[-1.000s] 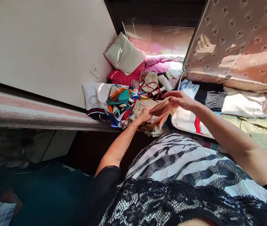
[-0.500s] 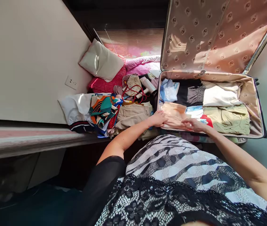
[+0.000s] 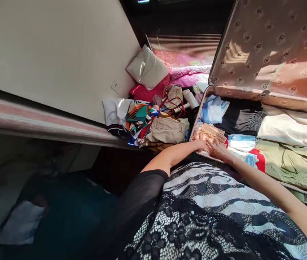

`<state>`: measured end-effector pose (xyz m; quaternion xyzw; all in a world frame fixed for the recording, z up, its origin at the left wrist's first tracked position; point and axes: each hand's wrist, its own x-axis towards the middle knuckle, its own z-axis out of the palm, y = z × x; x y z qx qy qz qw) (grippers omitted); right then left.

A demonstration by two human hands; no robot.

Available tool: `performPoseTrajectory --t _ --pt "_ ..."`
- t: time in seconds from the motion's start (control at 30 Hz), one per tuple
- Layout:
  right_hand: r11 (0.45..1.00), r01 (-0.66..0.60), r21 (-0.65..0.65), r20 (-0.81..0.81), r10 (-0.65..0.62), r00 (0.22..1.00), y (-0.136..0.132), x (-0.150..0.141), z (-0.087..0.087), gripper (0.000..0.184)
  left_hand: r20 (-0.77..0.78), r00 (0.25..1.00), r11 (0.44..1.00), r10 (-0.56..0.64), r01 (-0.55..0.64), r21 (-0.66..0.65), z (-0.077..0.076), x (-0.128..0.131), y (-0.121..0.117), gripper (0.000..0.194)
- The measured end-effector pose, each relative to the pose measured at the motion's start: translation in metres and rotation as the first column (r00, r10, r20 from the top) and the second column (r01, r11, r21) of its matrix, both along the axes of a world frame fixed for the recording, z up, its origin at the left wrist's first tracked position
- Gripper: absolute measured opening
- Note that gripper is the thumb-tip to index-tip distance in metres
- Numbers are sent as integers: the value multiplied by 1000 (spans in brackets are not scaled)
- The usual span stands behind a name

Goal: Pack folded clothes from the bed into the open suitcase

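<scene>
An open suitcase (image 3: 291, 100) lies on the bed, its patterned lid propped up. A folded peach garment (image 3: 210, 132) rests in its near left corner. My left hand (image 3: 200, 143) lies at the garment's near edge, with the fingers curled over it. Beside it my right hand (image 3: 218, 148) rests flat on the same garment, fingers stretched out. Further in lie a light blue item (image 3: 213, 110), a dark garment (image 3: 241, 117), a white folded one (image 3: 289, 128) and green clothes (image 3: 294, 162).
A heap of clothes sits left of the suitcase: khaki trousers (image 3: 167, 130), a colourful patterned cloth (image 3: 137, 115), a white shirt (image 3: 115, 110). Behind it are a red cord (image 3: 173, 104), a white bottle (image 3: 190, 97), a pillow (image 3: 147, 67) and pink bedding (image 3: 188, 74).
The peach garment was held up between both hands over the clothes heap; it now lies in the suitcase's near left corner, with both hands brought close together on it.
</scene>
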<state>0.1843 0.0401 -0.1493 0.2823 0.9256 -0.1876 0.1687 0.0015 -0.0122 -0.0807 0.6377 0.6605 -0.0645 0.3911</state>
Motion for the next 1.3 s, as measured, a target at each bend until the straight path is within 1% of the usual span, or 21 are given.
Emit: performPoseTrajectory --t 0.07,0.1,0.17,0.23,0.27,0.33,0.4,0.5,0.6,0.67,0.73,0.8,0.87,0.93,0.97,1.0,1.07,1.13,1.17,1.23,1.3 --pt "1000 -12 -18 -35 12 999 5 4 -1 101 57 997 996 -51 47 71 7 -17 -9 79" --pt "999 -24 -31 -82 22 996 9 9 2 99 102 992 988 -68 52 148 11 -31 -17 72" --pt "999 -24 -46 -198 14 980 17 20 10 91 213 976 919 -35 -52 390 22 -65 -43 59" --pt "998 16 -60 -310 -34 950 23 26 22 82 239 963 828 122 -232 511 28 -104 -78 52" --pt "996 44 -72 -352 -67 934 24 25 29 78 195 955 807 224 -294 512 29 -122 -96 51" --pt "990 88 -112 -399 -126 908 24 15 42 70 43 935 816 352 -329 475 28 -149 -127 63" --pt "981 113 -157 -420 -170 892 19 -3 54 63 -112 930 869 351 -279 408 21 -161 -144 83" --pt "970 130 -207 -445 -212 870 8 -34 68 56 -257 926 931 277 -192 311 10 -158 -139 103" --pt "961 144 -236 -454 -240 858 -1 -56 76 53 -337 898 945 284 -202 259 1 -145 -119 109" --pt "956 150 -253 -439 -252 863 -5 -63 80 51 -348 882 938 317 -239 250 -2 -140 -110 102" --pt "947 162 -276 -408 -268 872 -8 -65 82 47 -321 878 925 354 -278 260 -2 -141 -108 85" --pt "934 180 -310 -383 -296 875 -9 -64 83 45 -256 885 904 388 -312 292 -1 -148 -110 71" --pt "919 200 -340 -374 -327 868 -10 -62 84 43 -149 893 873 425 -361 328 3 -161 -112 64" --pt "908 223 -354 -376 -357 855 -12 -60 87 43 -2 868 817 497 -467 338 8 -178 -111 60" --pt "905 237 -353 -380 -370 848 -13 -60 89 43 91 833 773 546 -543 327 10 -188 -110 57" --pt "903 250 -350 -385 -382 840 -14 -60 92 43 194 778 715 598 -627 311 13 -198 -109 53" --pt "897 268 -352 -395 -402 826 -17 -62 99 43 408 620 554 671 -784 279 21 -219 -109 45" --pt "883 267 -386 -408 -423 809 -22 -64 108 45 609 451 381 653 -890 251 31 -239 -113 39" --pt "875 259 -410 -420 -433 798 -24 -66 112 47 692 376 311 616 -924 225 37 -248 -117 38" --pt "860 241 -449 -451 -451 770 -30 -69 122 53 813 224 200 538 -970 136 54 -264 -126 38" --pt "856 221 -467 -496 -461 736 -34 -72 132 64 873 86 105 479 -994 41 77 -274 -136 36"
